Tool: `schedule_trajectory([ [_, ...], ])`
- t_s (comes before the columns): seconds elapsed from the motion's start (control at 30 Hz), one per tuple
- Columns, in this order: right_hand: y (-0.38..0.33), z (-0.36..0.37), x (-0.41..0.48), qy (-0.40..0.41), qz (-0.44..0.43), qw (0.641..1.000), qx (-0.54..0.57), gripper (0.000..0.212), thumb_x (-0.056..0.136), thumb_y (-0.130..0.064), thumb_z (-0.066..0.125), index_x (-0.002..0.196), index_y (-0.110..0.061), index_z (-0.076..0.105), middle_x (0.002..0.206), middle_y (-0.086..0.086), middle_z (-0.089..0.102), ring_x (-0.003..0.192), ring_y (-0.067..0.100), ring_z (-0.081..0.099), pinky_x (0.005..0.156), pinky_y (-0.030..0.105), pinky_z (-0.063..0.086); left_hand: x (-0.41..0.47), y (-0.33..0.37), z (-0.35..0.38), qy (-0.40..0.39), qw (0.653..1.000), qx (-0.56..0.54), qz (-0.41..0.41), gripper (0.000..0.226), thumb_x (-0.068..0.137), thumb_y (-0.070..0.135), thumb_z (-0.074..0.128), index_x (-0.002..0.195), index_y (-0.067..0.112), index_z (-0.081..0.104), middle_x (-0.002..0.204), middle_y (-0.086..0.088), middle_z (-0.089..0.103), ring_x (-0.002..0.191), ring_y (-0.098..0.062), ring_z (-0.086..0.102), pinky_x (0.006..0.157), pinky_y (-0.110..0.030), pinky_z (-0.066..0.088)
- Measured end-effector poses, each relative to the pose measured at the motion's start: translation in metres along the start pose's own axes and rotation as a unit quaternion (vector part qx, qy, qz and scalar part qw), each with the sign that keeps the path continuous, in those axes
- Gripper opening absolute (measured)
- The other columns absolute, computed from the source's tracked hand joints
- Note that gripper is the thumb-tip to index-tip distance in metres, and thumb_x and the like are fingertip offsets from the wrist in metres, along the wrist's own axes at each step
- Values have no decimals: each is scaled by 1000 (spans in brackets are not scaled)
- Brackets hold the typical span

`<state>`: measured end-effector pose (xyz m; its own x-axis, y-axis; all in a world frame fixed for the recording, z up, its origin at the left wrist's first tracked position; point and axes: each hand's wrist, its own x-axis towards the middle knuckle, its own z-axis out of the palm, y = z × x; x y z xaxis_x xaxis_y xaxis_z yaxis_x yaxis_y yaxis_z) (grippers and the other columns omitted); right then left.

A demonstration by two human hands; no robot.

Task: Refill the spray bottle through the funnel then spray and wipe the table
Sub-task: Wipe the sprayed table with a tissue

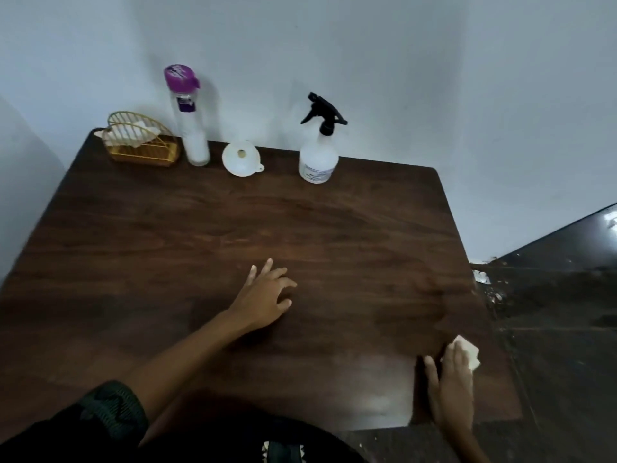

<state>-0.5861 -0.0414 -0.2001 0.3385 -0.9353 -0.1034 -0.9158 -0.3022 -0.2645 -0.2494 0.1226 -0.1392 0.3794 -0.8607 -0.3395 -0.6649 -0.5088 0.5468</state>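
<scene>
Wiping is the step in hand, judging by how things are lying; the right hand (pixel 450 385) is pressing a small white folded cloth (pixel 470 355) onto the dark brown wooden table (pixel 334 228) at its near right corner, the fingers lying straight and close together over the cloth, the thumb standing out to the left, a white edge of the cloth peeking out past the fingertips. The left hand (pixel 267 295) is resting near the middle of the table, towards the near edge, its fingers (pixel 268 266) spread and lightly arched, holding nothing, seemingly bracing.

The translucent white spray bottle with the black trigger head (pixel 319 152) is standing upright at the far edge with its head on, well apart from both hands; the white plastic funnel (pixel 241 158) is sitting just to its left, also at the far edge, beside a tall clear bottle with a purple cap (pixel 190 121); a gold wire holder with white tissues (pixel 142 142) is occupying the far left corner.

Refilling and spraying are probably over, since the funnel is lying out of the bottle; a pale sheen is showing near the near edge, wet or glare I cannot tell. The next move is likely calling for a flat sweep of the cloth leftwards, pressure kept even, with the left hand lifting clear.
</scene>
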Motion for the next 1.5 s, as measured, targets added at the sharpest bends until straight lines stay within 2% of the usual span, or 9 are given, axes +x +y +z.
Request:
schedule_trajectory([
  [0.17, -11, 34, -44, -28, -262, 963, 64, 48, 100, -31, 20, 148, -25, 21, 158, -14, 9, 145, 7, 9, 115, 22, 12, 10, 35, 24, -3, 1000, -25, 10, 39, 94, 26, 51, 133, 25, 47, 155, 1, 26, 147, -18, -1, 117, -41, -5],
  [0.33, -47, 14, 13, -39, -319, 945, 58, 51, 78, -9, 35, 119, -14, 64, 134, -5, 56, 128, 11, 47, 91, 22, 49, 25, 72, 49, -12, 997, -54, 46, 35, 94, 25, 52, 128, 26, 52, 151, 3, 33, 146, -14, 5, 118, -38, 0],
  [0.43, -60, 2, 50, -7, -290, 955, 70, 43, 79, -15, 39, 106, -16, 72, 117, -2, 69, 106, 13, 65, 70, 23, 56, 36, 95, 59, -15, 995, -85, 46, 35, 93, 23, 53, 128, 25, 54, 151, 3, 34, 146, -14, 6, 118, -36, 3],
  [0.57, -79, -14, 70, -47, -108, 952, 282, 25, 83, -6, 55, 97, -12, 75, 96, 5, 75, 86, 16, 71, 74, 27, 56, 45, 121, 66, 3, 983, -178, 38, 39, 91, 14, 56, 130, 20, 53, 140, 5, 46, 135, -10, 36, 108, -18, 26],
  [0.73, -84, -50, 72, -206, 142, 719, 648, 17, 81, 10, 56, 85, -2, 68, 81, 14, 70, 71, 24, 65, 61, 31, 55, 55, 148, 68, 15, 916, -399, -32, 46, 89, 2, 56, 132, 17, 48, 128, 4, 54, 105, -9, 58, 86, -19, 49],
  [0.83, -82, -60, 78, -241, 180, 662, 687, 15, 84, 9, 54, 89, -1, 63, 88, 14, 68, 76, 24, 64, 54, 26, 55, 62, 158, 63, 44, 869, -487, -73, 24, 87, 4, 61, 108, 14, 62, 96, 1, 68, 81, -5, 65, 70, -20, 55],
  [1.03, -79, -62, 87, -162, 153, 738, 638, 12, 80, 7, 62, 81, -5, 64, 85, 19, 63, 67, 22, 60, 48, 23, 48, 78, 181, 58, 8, 854, -510, -99, 15, 78, 6, 72, 88, 14, 64, 85, -3, 67, 76, -10, 67, 65, -24, 57],
  [1.27, -66, -75, 96, -181, 142, 678, 699, 22, 82, 4, 63, 103, 0, 70, 96, 13, 74, 89, 24, 71, 80, 36, 58, 99, 213, 66, 42, 885, -454, -94, 9, 76, 12, 75, 78, 16, 67, 78, 0, 69, 67, -6, 66, 62, -22, 56],
  [1.5, -5, -75, 145, 90, 168, 817, 544, 12, 79, 4, 66, 90, -1, 70, 83, 14, 70, 80, 27, 66, 72, 33, 54, 109, 221, 77, -122, 916, -371, -96, 18, 93, 18, 54, 96, 36, 59, 109, 1, 68, 90, -7, 63, 77, -20, 49],
])
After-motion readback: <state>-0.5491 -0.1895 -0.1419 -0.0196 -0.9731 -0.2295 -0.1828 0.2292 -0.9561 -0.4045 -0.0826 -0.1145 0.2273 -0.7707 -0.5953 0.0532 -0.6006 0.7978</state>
